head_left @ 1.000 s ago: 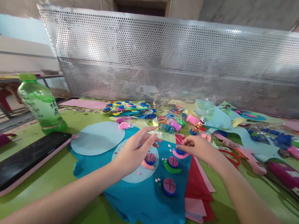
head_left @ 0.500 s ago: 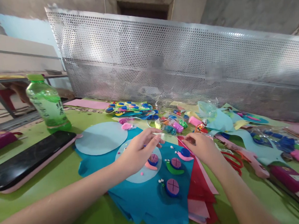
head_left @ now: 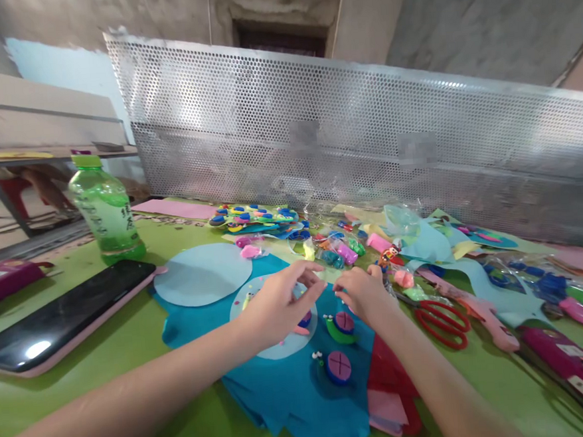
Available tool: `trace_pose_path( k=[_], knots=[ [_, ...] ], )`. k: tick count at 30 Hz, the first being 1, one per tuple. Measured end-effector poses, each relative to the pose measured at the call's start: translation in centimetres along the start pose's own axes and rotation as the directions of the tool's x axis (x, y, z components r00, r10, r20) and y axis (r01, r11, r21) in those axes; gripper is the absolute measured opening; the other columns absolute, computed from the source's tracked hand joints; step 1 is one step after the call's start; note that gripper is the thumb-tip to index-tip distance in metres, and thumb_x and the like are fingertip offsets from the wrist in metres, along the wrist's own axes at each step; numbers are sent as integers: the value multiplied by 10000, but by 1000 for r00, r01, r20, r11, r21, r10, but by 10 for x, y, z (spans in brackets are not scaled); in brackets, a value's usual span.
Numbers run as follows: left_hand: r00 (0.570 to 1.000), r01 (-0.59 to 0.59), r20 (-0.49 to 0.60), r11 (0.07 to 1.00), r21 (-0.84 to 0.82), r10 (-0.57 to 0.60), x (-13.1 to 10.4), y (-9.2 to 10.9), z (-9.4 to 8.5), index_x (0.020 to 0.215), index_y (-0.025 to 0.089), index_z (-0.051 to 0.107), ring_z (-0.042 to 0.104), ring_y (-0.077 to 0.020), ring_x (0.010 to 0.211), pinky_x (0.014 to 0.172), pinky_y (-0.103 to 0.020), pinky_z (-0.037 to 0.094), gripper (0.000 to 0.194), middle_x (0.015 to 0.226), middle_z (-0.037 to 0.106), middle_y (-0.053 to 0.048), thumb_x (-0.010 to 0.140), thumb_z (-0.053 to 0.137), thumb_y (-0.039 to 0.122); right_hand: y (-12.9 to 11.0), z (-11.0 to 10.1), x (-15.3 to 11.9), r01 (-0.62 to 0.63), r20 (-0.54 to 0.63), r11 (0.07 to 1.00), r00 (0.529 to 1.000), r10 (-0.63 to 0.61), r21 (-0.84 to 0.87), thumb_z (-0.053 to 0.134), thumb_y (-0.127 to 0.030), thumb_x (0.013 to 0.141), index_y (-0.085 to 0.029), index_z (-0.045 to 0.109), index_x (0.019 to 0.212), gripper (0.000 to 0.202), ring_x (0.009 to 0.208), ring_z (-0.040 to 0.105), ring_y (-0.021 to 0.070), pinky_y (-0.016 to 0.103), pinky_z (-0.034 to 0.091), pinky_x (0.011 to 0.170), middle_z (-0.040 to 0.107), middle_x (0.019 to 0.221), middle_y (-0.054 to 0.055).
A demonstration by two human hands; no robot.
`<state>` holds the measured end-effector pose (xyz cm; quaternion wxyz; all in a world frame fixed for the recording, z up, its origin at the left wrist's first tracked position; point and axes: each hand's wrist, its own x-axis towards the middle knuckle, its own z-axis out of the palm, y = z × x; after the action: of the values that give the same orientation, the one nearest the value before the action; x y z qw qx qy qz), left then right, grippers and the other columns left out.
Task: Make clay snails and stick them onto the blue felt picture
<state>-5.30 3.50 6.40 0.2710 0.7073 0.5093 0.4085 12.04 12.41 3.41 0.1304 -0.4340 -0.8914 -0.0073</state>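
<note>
My left hand (head_left: 278, 306) hovers over a pale blue disc (head_left: 268, 346), its thumb and fingers apart, with nothing visible between them. Facing it, my right hand (head_left: 364, 296) has its fingers bent and drawn together above the blue sheet's right side; whatever they may hold is hidden. On the blue sheet (head_left: 294, 398) lie a green clay snail (head_left: 342, 328) with a purple-topped shell and a blue shell (head_left: 338, 367) with a crossed purple top and small white eyes. Another clay snail (head_left: 303, 321) on the disc is partly covered by my left hand.
A larger pale disc (head_left: 203, 274), a black phone (head_left: 73, 313) and a green bottle (head_left: 106, 211) are on the left. Red scissors (head_left: 443, 324), a pink glue gun (head_left: 488, 318) and bagged clay (head_left: 556, 286) lie right. Decorated discs (head_left: 251, 218) are stacked behind, before a perforated metal panel (head_left: 264, 114).
The view has tipped up slightly. My right hand has moved left, closer to my left hand, and now covers the pink snail with the blue shell. More of the red scissors shows.
</note>
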Motion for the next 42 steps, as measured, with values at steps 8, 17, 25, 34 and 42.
trace_pose_path(
  k=[8, 17, 25, 34, 42],
  knots=[
    [971, -224, 28, 865, 450, 237, 1, -8, 0, 1027, 182, 564, 598, -223, 885, 729, -361, 517, 290, 1012, 629, -87, 764, 614, 293, -15, -13, -8, -22, 36, 842, 999, 3, 539, 538, -309, 808, -187, 520, 981, 213, 760, 608, 149, 280, 447, 679, 668, 859, 34],
    [854, -491, 137, 690, 532, 502, 0, -18, 0, 940, 175, 623, 582, -185, 866, 747, -306, 502, 201, 909, 649, -68, 882, 441, 235, -26, -23, -17, -190, 178, 219, 981, 73, 957, 745, -347, 606, -173, 470, 1105, 596, 680, 603, 159, 261, 428, 589, 642, 728, -2],
    [808, -551, 150, 642, 533, 570, 1, -20, -1, 873, 149, 650, 587, -182, 824, 725, -299, 510, 220, 840, 656, -77, 883, 442, 217, -27, -23, -18, -141, 110, 279, 986, 122, 950, 706, -311, 638, -180, 452, 1114, 555, 543, 507, 110, 228, 361, 496, 623, 686, -27],
    [862, -443, -34, 786, 432, 505, 3, -15, 3, 897, 152, 666, 626, -176, 815, 721, -293, 531, 180, 849, 691, -73, 849, 512, 231, -11, -24, -14, -36, -168, 600, 945, 280, 799, 523, -313, 764, -162, 594, 954, 252, 662, 548, 152, 273, 430, 604, 635, 796, 46],
    [904, -366, -32, 809, 459, 427, 4, -17, 5, 992, 182, 655, 630, -179, 873, 752, -291, 534, 225, 952, 680, -69, 864, 473, 219, -5, -15, -10, -70, -121, 667, 964, 236, 742, 574, -288, 729, -170, 651, 759, 144, 648, 563, 175, 304, 431, 629, 659, 732, 47]
  ],
)
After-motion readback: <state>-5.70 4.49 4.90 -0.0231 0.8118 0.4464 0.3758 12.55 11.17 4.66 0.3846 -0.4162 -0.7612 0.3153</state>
